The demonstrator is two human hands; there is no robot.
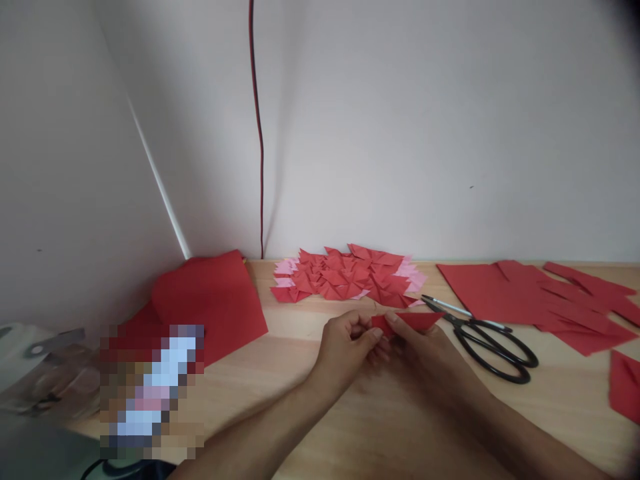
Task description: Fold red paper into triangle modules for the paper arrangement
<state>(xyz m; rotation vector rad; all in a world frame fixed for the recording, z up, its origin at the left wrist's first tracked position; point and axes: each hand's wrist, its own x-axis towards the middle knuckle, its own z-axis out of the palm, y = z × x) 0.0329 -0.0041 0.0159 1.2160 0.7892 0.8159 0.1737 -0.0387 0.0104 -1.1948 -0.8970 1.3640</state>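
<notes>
Between my hands is a small piece of red paper (417, 321), folded, with a pointed tip toward the right. My left hand (347, 343) pinches its left end between thumb and fingers. My right hand (420, 347) grips the same paper, its thumb pressed along the near face. My fingers hide part of the folds. Just beyond my hands lies a pile of folded red and pink paper pieces (350, 275) against the wall. Black-handled scissors (493, 343) rest on the table beside my right hand, with a thin silver pen (445, 305) lying by them.
Large red paper sheets (215, 307) lie at the left. More red sheets and cut strips (505, 293) spread over the right side, with another red piece (625, 383) at the right edge. A blurred-out device (157, 390) stands at front left. A cable (261, 147) hangs down the wall.
</notes>
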